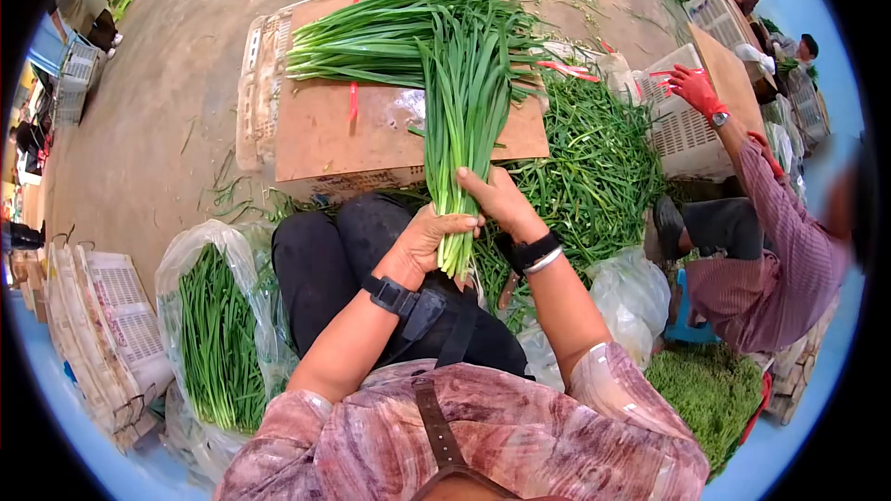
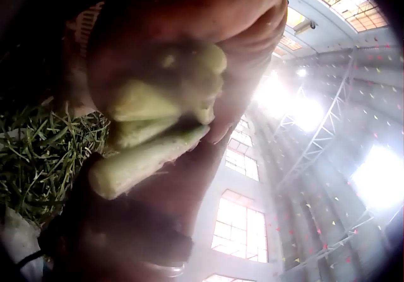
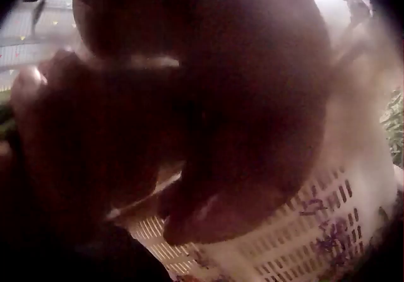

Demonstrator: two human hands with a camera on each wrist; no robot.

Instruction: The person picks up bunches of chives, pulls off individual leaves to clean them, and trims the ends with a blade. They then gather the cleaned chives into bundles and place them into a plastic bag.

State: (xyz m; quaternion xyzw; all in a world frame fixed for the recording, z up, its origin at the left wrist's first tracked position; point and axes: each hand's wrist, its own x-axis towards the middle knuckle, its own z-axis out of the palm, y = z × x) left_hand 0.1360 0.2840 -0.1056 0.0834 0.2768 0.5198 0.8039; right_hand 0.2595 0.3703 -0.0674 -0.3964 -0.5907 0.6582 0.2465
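Note:
Both hands hold a bunch of long flat-leaved green chives (image 1: 464, 121) near its pale stem ends. My left hand (image 1: 432, 234) wraps the lower stems, thumb laid across the front. Just above it on the right, my right hand (image 1: 504, 199) grips the same stems with its thumb up along them. The leafy end lies over a brown board (image 1: 343, 144) and across a second pile of chives (image 1: 362, 44). In the left wrist view, cut stem ends (image 2: 148, 159) stick out below the hand. The right wrist view is dark, mostly filled by the hand (image 3: 252, 93).
The board sits on a plastic crate (image 1: 252, 102); red ties (image 1: 353, 102) lie by the pile. Loose green trimmings (image 1: 594, 167) heap at right. A clear bag of chives (image 1: 218, 334) stands at left. Another person with a red glove (image 1: 694, 91) sits at right.

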